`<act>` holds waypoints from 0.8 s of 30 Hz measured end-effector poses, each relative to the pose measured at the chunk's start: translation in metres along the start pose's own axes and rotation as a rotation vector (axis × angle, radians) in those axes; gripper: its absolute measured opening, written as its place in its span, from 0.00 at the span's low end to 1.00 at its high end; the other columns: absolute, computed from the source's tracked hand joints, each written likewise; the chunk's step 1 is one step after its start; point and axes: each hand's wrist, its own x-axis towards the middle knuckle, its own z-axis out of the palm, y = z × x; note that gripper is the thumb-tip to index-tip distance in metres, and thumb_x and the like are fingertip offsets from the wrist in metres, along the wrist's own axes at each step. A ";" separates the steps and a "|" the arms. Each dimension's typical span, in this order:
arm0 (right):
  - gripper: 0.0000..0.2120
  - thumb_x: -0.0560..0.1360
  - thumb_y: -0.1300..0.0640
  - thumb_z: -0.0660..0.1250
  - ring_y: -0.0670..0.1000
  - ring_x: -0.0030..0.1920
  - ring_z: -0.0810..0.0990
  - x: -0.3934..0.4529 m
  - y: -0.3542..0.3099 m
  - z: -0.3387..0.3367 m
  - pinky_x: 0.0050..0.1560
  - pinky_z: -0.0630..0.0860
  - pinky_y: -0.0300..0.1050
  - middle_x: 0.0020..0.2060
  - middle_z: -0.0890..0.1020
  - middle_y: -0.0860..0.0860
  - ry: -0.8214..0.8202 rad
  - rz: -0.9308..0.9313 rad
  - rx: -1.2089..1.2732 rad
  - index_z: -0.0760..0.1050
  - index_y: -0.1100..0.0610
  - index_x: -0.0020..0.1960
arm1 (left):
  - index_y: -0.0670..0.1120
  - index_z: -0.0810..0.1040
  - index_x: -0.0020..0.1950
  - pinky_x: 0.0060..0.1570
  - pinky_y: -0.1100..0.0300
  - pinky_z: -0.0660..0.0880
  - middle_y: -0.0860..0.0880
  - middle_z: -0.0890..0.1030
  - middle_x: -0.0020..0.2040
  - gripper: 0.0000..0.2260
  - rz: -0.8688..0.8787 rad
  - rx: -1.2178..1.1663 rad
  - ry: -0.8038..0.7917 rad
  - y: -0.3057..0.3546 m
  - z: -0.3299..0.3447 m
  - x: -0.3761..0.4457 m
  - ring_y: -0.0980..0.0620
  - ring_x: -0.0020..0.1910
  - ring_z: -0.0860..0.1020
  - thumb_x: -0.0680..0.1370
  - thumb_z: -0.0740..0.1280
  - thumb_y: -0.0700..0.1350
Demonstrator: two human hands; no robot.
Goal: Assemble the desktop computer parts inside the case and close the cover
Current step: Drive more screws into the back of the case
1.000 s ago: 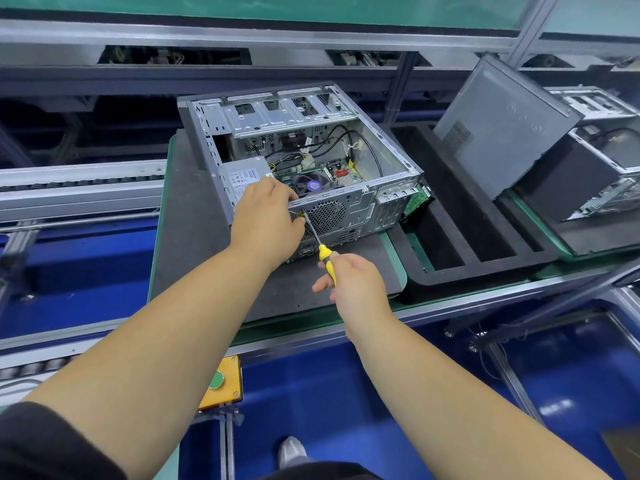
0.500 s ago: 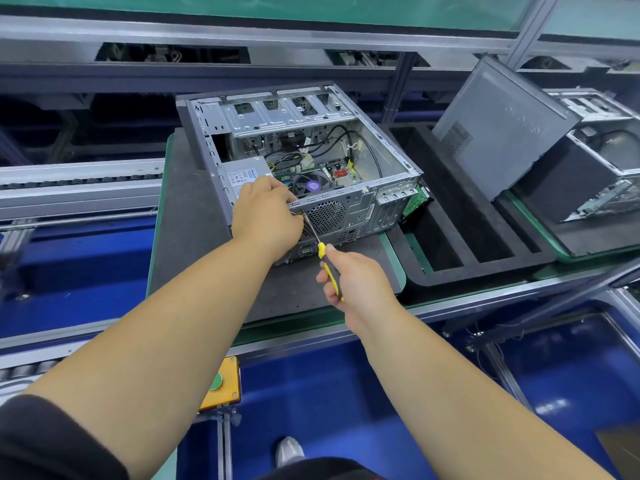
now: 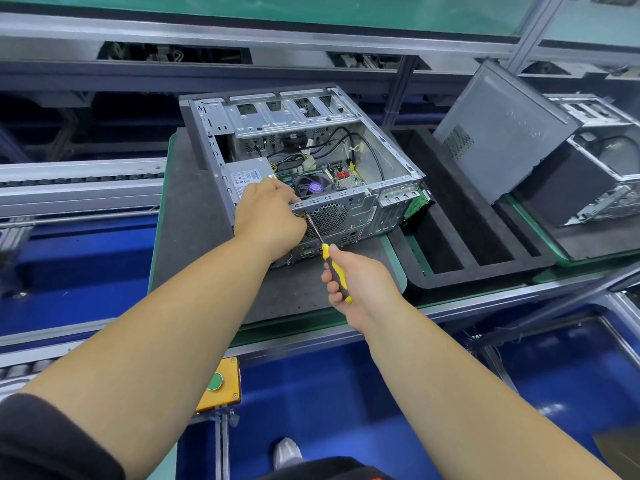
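An open grey computer case [image 3: 391, 161] lies on its side on a dark mat, rear panel toward me. Inside I see a power supply [image 3: 244, 173], a motherboard with a fan [image 3: 313, 187] and black cables. My left hand [image 3: 268, 218] grips the near top edge of the rear panel, fingers curled over the rim by the power supply. My right hand [image 3: 360, 282] holds a yellow and black screwdriver [image 3: 334, 268]. Its shaft slants up-left, and the tip meets the rear panel just under my left hand, beside the round fan grille. The grey side cover [image 3: 498, 133] leans upright at the right.
A black foam tray [image 3: 460, 244] with long slots lies right of the case. A second open case [image 3: 602, 174] stands at the far right behind the cover. A yellow box with a green button [image 3: 220, 384] hangs under the bench edge. Conveyor rails run at the left.
My right hand has turned round the screwdriver handle and shifted slightly, the tip staying at the same spot on the rear panel. My left hand has kept its grip.
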 end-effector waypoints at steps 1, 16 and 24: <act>0.16 0.81 0.47 0.63 0.46 0.26 0.69 0.000 -0.001 0.001 0.25 0.66 0.36 0.29 0.77 0.51 0.013 0.027 -0.028 0.78 0.59 0.45 | 0.51 0.79 0.59 0.54 0.60 0.61 0.56 0.73 0.61 0.16 0.003 -0.002 -0.006 0.000 -0.001 0.000 0.49 0.64 0.64 0.72 0.67 0.44; 0.14 0.79 0.48 0.68 0.44 0.23 0.72 0.004 0.000 -0.003 0.23 0.69 0.35 0.25 0.80 0.48 -0.002 -0.009 -0.071 0.79 0.58 0.44 | 0.51 0.80 0.59 0.57 0.58 0.64 0.55 0.73 0.63 0.18 0.024 -0.003 -0.035 -0.001 -0.005 -0.001 0.48 0.65 0.64 0.70 0.67 0.43; 0.21 0.82 0.43 0.60 0.45 0.23 0.66 0.010 -0.006 -0.005 0.21 0.62 0.35 0.27 0.78 0.50 -0.053 0.091 -0.043 0.79 0.59 0.45 | 0.52 0.80 0.60 0.56 0.57 0.64 0.55 0.73 0.63 0.18 0.026 0.009 -0.039 -0.001 -0.004 -0.001 0.48 0.65 0.64 0.70 0.68 0.45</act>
